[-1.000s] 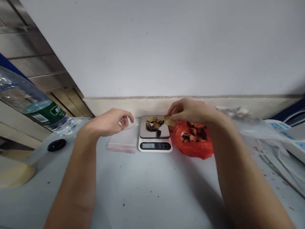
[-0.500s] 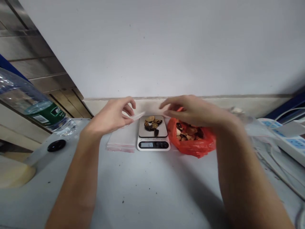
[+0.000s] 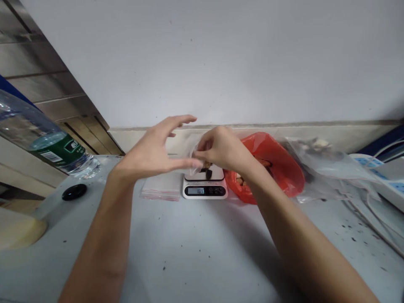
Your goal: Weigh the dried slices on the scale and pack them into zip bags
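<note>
Near the centre of the frame, 2 bare hands meet above a white kitchen scale (image 3: 186,192). The left hand (image 3: 151,153) is spread, its thumb reaching right toward the middle and its fingers held well apart above, with a wide gap between. The tip of that thumb overlaps a small clear bag (image 3: 195,169), though whether it presses on the plastic I cannot tell. The right hand (image 3: 227,150) is bent down over the scale with thumb and fingers drawn toward each other beside the same bag; whether they pinch the plastic or a slice is hidden. Dark and tan dried slices (image 3: 208,174) lie on the scale's plate, mostly covered by the right hand and the bag. The display on the front is lit, its digits too small to read surely. Just left of the scale, in the middle of the frame, is a stack of zip bags (image 3: 159,190) with reddish edges. Just right of it, a red plastic bag (image 3: 267,147) stands open with more pieces inside, partly behind the right forearm. Further right are clear bags (image 3: 315,158), a power strip (image 3: 398,185) at the frame's edge and pale cables (image 3: 372,223) on the tabletop (image 3: 176,256). At left, a tilted water bottle (image 3: 57,149) with a green label rises above a black oval object (image 3: 74,192).
</note>
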### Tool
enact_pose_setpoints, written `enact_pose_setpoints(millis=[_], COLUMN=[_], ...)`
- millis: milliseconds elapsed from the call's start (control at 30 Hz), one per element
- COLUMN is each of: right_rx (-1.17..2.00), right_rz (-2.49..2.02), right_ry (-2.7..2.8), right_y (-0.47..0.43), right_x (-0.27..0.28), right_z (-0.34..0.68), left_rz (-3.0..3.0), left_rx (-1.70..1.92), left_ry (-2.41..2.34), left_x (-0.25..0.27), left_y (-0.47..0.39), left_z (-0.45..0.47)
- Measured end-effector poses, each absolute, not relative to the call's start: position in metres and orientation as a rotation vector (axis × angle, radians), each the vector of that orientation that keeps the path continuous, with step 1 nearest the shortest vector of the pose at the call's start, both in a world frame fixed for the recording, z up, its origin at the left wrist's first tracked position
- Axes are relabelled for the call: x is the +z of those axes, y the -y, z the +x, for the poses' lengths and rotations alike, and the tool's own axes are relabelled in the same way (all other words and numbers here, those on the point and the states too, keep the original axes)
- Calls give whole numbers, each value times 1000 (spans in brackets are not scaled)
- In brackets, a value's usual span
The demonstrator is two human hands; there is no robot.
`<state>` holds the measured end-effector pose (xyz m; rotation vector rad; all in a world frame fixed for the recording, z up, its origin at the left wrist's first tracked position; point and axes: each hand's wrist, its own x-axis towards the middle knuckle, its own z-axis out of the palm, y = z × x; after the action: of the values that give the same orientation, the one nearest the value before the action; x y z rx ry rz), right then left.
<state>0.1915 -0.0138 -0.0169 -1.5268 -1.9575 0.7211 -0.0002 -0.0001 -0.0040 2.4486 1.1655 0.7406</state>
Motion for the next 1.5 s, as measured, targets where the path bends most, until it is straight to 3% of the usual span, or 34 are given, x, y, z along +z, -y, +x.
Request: enact_pose_setpoints(millis=[167, 700, 967, 1300, 1500], right_rx=[760, 898, 874, 506, 675], right_rz=[-1299, -1178, -1386, -1871, -1881], right_ry=[2007, 2111, 2178, 1979, 2060], right_y=[13, 9, 12, 3, -8], right_x=[-21, -19, -14, -14, -27], right_z=[196, 219, 224, 236, 235], left_rz=[2468, 2506, 2484, 2419, 2401], left_rx=[333, 328, 271, 184, 74], left_ry=[-1144, -1168, -1209, -1357, -1461], left_x=[-6, -6, -4, -6, -5], left_y=[0, -4, -2, -10, -12], left_z=[-1, -3, -2, -21, -21])
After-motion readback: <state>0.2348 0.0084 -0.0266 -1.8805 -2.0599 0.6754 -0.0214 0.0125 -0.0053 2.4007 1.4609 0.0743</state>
